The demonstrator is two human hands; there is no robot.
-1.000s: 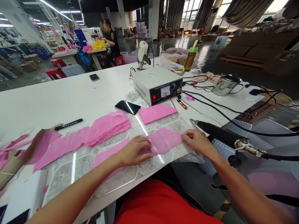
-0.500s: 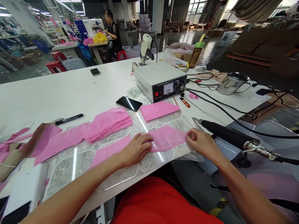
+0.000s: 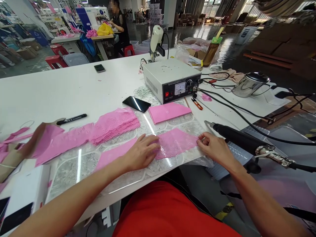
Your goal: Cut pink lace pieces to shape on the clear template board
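Lace (image 3: 176,144): left hand (image 3: 141,152) spread at nine o'clock, right hand (image 3: 212,147) pinching three-o'clock tip, apparently for flatness.

pink lace (image 3: 176,142) part-hidden by left hand (image 3: 141,152), meter (image 3: 180,88) markings too small, cable (image 3: 293,143) cut off

lace piece (image 3: 176,143): sheer cloth | mat (image 3: 65,174): glossy plastic | box casing (image 3: 170,70): matt metal | tool tip (image 3: 209,123): metal

Two phones (image 3: 137,104), a bottle (image 3: 211,54) and a jug (image 3: 250,86) on the surface (image 3: 71,89)
The bottle has a green lid (image 3: 216,40) and stands behind the jug; red stools (image 3: 56,62) are beyond the surface.
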